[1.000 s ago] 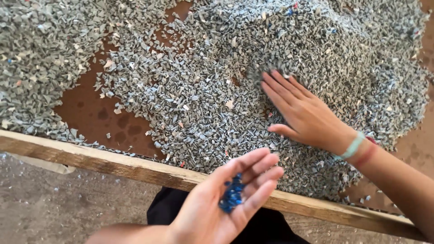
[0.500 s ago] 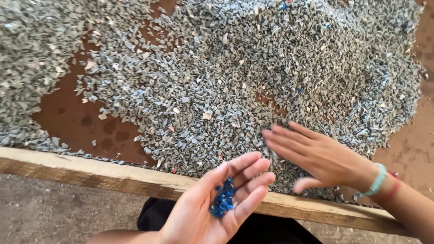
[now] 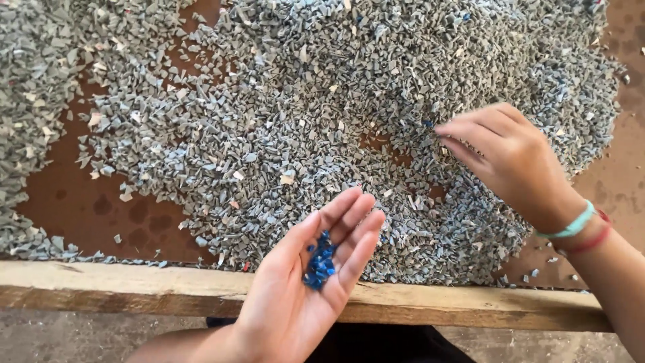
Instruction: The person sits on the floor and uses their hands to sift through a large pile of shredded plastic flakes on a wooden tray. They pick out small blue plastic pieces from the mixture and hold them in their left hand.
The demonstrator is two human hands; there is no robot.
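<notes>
Two bare hands work over a heap of grey plastic flakes (image 3: 322, 101) spread on a brown table top (image 3: 67, 202), seen from the head camera. Left hand (image 3: 309, 282) lies palm up and open above the wooden front rail (image 3: 134, 289), cupping a small cluster of blue flakes (image 3: 320, 262). Right hand (image 3: 504, 158), wearing thin wristbands (image 3: 578, 228), has its fingertips pinched together on a blue flake (image 3: 428, 124) at the heap's surface. Judged step: picking out blue pieces; a clean lift of that flake and a carry to the cupped palm would follow.
</notes>
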